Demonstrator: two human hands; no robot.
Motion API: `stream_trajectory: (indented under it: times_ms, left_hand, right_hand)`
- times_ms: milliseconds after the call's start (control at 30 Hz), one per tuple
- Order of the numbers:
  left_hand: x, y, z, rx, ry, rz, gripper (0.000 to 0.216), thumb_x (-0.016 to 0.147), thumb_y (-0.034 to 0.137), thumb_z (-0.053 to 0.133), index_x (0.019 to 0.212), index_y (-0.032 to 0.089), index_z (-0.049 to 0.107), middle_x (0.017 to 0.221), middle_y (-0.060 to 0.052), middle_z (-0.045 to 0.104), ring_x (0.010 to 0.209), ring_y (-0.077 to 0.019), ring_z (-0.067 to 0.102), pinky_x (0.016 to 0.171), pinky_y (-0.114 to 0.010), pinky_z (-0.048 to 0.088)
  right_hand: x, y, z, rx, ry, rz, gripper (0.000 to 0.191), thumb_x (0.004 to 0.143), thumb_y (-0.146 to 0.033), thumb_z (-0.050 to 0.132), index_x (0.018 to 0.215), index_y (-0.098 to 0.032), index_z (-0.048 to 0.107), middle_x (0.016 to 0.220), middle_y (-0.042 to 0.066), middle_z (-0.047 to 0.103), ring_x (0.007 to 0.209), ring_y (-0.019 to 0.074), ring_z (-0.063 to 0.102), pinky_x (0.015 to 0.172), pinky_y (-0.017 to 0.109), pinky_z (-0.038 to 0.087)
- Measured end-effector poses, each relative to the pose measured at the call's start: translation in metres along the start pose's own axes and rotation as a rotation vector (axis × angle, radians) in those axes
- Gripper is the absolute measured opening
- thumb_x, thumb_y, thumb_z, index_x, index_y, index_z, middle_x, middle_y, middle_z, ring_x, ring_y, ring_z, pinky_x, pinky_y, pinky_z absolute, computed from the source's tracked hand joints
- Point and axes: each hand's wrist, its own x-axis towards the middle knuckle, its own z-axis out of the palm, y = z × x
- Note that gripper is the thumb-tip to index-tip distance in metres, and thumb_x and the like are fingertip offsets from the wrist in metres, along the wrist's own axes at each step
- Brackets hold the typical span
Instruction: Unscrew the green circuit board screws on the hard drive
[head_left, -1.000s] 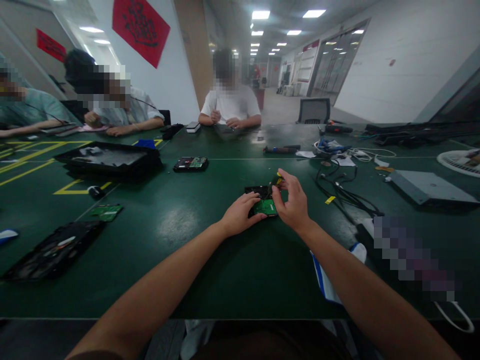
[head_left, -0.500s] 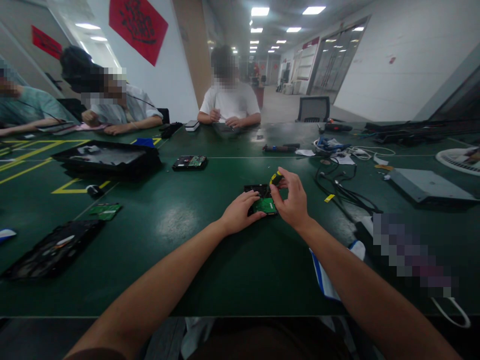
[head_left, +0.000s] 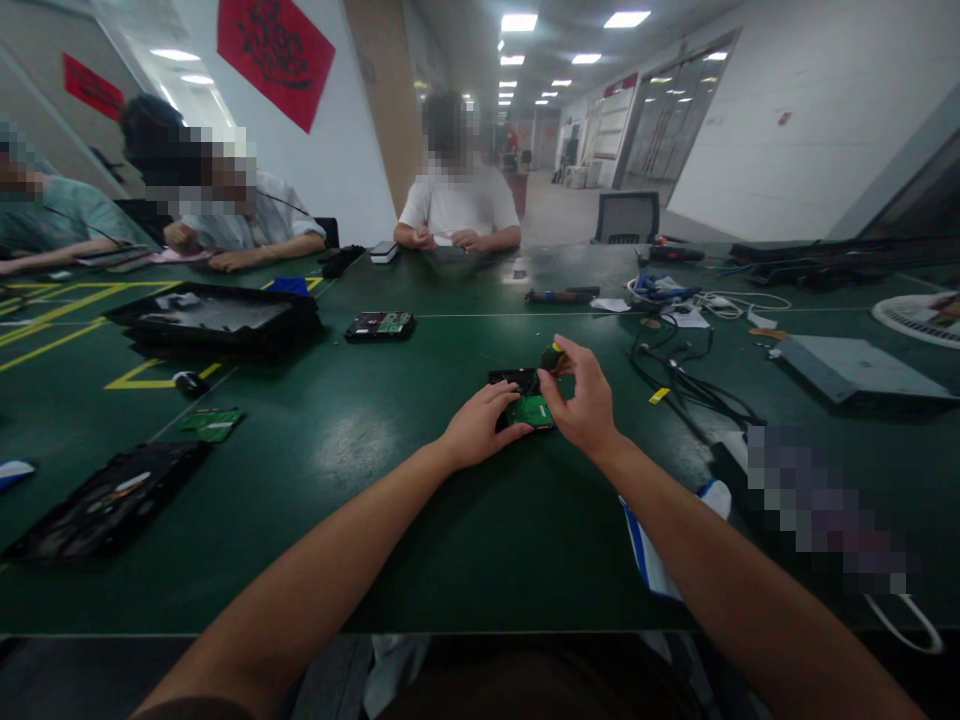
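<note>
In front of me on the table, a hard drive (head_left: 529,411) lies with its green circuit board facing up. My left hand (head_left: 484,424) grips its left side, fingers over the far part and thumb along the near edge. Between the fingertips of my right hand (head_left: 582,400) is a short black-and-yellow screwdriver (head_left: 553,357), tilted over the drive's right side. The screwdriver's tip is too dark and small to make out, so I cannot tell whether it touches a screw.
Another hard drive (head_left: 379,326) lies farther left. Black trays (head_left: 217,315), a loose green circuit board (head_left: 213,424) and a black casing (head_left: 112,500) are on the left. Cables (head_left: 686,385), a grey metal box (head_left: 862,370) and a white-blue cloth (head_left: 652,550) lie right. Several people sit across.
The screwdriver's handle has turned in my right fingers, showing less yellow now. Both my hands and the hard drive stay in nearly the same place.
</note>
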Motion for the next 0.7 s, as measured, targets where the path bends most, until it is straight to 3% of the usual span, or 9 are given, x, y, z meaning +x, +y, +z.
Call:
stream_trajectory:
  times_ms: [300,533,700]
  left_hand:
    - [-0.0007,-0.0006,0.0007,-0.009,0.005,-0.004,0.06,0.095,0.057,0.063,0.139,0.016,0.058,0.152,-0.015,0.056,0.147,-0.0302,0.047,0.125,-0.049,0.037]
    - [-0.0012,-0.0024,0.0032,-0.001,-0.002,-0.004,0.061,0.095,0.057,0.063,0.14,0.015,0.058,0.151,-0.016,0.056,0.147,-0.03,0.047,0.125,-0.049,0.036]
    - [-0.0012,-0.0055,0.006,0.0,0.003,0.0,0.062,0.095,0.058,0.063,0.142,0.017,0.057,0.152,-0.015,0.056,0.147,-0.0303,0.047,0.125,-0.052,0.034]
  right_hand:
    - [-0.003,0.0007,0.0028,0.034,-0.021,0.016,0.058,0.1,-0.026,0.055,0.156,-0.03,0.037,0.142,0.012,0.059,0.113,0.0275,0.069,0.096,0.05,0.063]
    - [-0.0012,-0.0019,0.0015,0.019,-0.048,-0.005,0.059,0.101,-0.028,0.056,0.156,-0.034,0.037,0.132,0.01,0.062,0.105,0.0251,0.068,0.092,0.048,0.064]
    - [-0.0019,-0.0026,0.0027,0.032,-0.061,0.005,0.061,0.102,-0.027,0.053,0.159,-0.035,0.033,0.142,0.009,0.059,0.114,0.0261,0.068,0.098,0.049,0.062]
